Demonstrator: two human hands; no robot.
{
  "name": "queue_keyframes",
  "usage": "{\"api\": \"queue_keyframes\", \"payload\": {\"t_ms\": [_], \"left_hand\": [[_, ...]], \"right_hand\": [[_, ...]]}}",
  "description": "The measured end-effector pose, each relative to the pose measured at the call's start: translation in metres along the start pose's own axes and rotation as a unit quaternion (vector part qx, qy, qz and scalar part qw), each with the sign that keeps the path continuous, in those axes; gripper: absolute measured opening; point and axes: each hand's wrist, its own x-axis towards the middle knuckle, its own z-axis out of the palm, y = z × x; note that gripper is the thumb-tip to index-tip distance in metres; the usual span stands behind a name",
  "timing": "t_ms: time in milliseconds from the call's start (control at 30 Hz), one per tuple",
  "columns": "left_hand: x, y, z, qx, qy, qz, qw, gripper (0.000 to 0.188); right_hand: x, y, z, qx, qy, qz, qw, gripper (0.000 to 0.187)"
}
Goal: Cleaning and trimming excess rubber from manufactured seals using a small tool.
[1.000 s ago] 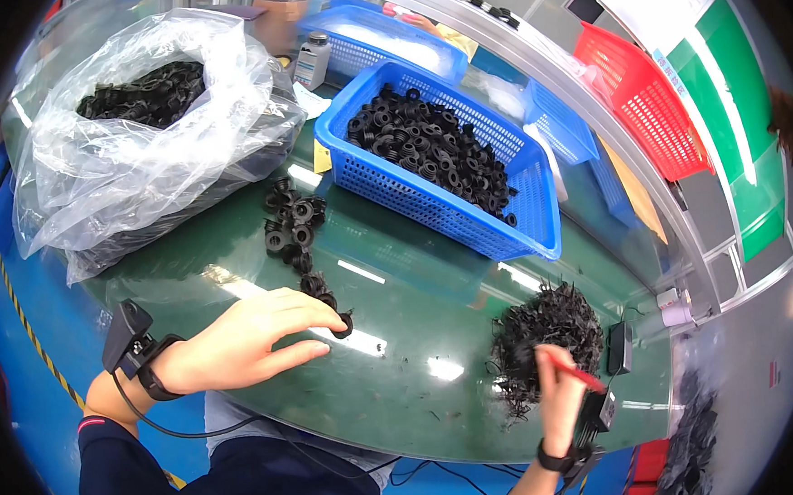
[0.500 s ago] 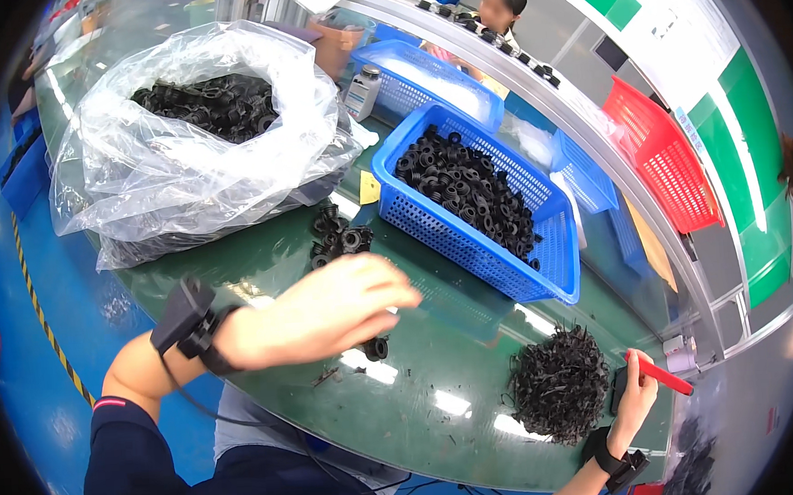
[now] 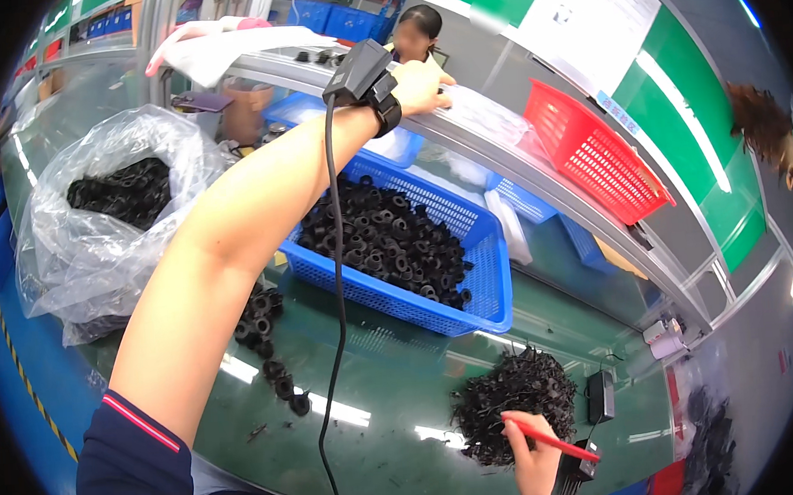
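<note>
My left hand (image 3: 419, 86) reaches far out over the raised shelf, its fingers closed around a small black part (image 3: 445, 98) at the shelf's edge; the fingertips are partly hidden. In my right hand (image 3: 539, 464) is a slim red pen-shaped tool (image 3: 558, 439), just in front of a heap of black trimmings (image 3: 514, 394). A blue basket (image 3: 391, 300) full of black ring-shaped parts (image 3: 396, 238) stands under my left forearm. More black ring parts (image 3: 258, 324) lie in a trail on the green table (image 3: 386, 375).
A clear plastic bag (image 3: 61, 259) of black parts stands at the left. On the shelf (image 3: 490, 142) sits a red basket (image 3: 600, 153). A black box-shaped device (image 3: 599, 396) lies right of the heap. Another person (image 3: 417, 37) is beyond the shelf.
My left hand has gone from above the table up and away to the shelf. My right hand has moved left with the red tool, to the near side of the heap. The view has shifted.
</note>
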Motion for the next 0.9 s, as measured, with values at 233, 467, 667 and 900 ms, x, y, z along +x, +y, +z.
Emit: {"api": "queue_keyframes", "payload": {"t_ms": [233, 467, 667, 900], "left_hand": [[0.025, 0.0, 0.01, 0.001, -0.057, -0.052, 0.997, 0.04], [0.02, -0.01, 0.017, -0.014, -0.028, -0.016, 0.999, 0.029], [0.017, -0.017, -0.001, 0.113, -0.064, -0.071, 0.989, 0.02], [0.014, -0.027, 0.002, 0.223, -0.006, -0.069, 0.972, 0.026]], "right_hand": [[-0.008, 0.004, -0.023, 0.025, 0.009, 0.069, 0.997, 0.013], [-0.008, 0.016, -0.02, 0.081, 0.021, 0.097, 0.992, 0.014], [-0.008, 0.014, -0.017, 0.085, 0.015, 0.099, 0.991, 0.014], [-0.012, 0.016, -0.012, 0.101, 0.017, 0.104, 0.989, 0.014]]}}
